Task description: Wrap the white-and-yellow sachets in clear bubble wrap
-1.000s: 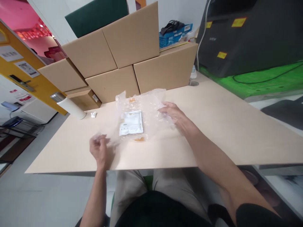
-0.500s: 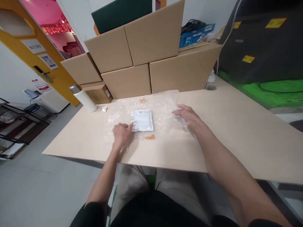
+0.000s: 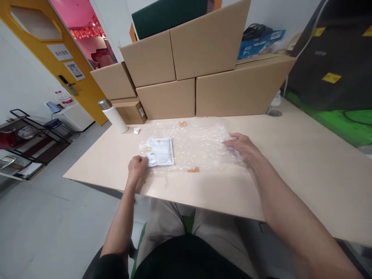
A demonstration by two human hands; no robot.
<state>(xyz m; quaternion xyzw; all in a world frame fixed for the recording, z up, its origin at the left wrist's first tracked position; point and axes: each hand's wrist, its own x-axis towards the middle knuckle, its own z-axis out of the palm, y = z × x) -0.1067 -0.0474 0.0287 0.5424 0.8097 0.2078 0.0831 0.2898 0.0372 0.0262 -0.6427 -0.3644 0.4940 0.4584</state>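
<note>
A clear sheet of bubble wrap (image 3: pixel 200 141) lies spread on the table in front of me. On its left part rests a flat white packet (image 3: pixel 162 153) with faint print. My left hand (image 3: pixel 137 167) is closed at the packet's lower left corner, fingers pinched on it. At the sheet's right end my right hand (image 3: pixel 241 146) grips the bunched edge of the bubble wrap between thumb and fingers. A scrap of orange-brown tape (image 3: pixel 193 169) shows at the sheet's near edge.
Cardboard boxes (image 3: pixel 165 99) stand stacked along the back of the table (image 3: pixel 186 190). A white bottle with a metal cap (image 3: pixel 115 119) and a crumpled white tissue (image 3: pixel 136 131) are at the back left. A large dark case (image 3: pixel 343 50) is at the right.
The white packet has moved left across the bubble wrap with my left hand, which has closed on its corner. My right hand still holds the wrap's right edge. The view has shifted slightly.
</note>
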